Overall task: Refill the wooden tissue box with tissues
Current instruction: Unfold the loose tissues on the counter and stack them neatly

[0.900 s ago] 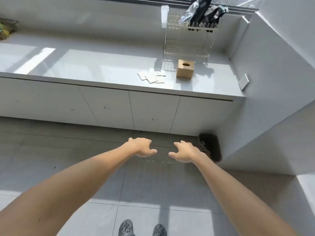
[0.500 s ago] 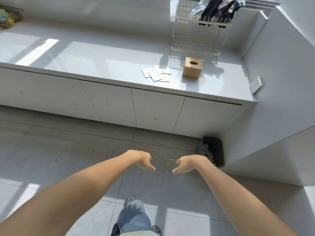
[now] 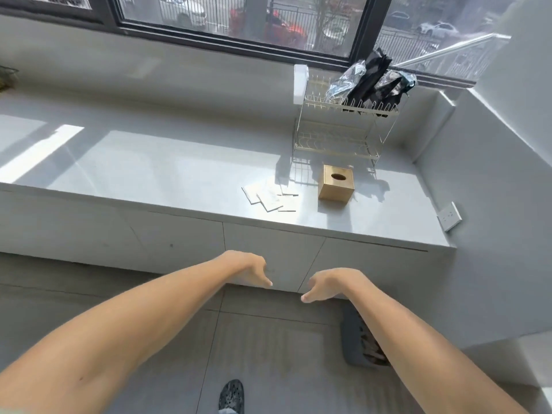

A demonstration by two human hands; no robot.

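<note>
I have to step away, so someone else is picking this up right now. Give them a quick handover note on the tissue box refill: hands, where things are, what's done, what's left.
Left hand: empty, fingers loosely curled, held out in front, short of the counter.
Right hand: empty too, same posture.
Wooden tissue box: upright on the counter, in front of the wire rack; no tissue shows in its oval top opening.
Tissues: a few folded white pieces lying loose on the counter, just left of the box, not touching it.
Done: nothing yet.
Left: open the box, load the tissues, close it.
</note>
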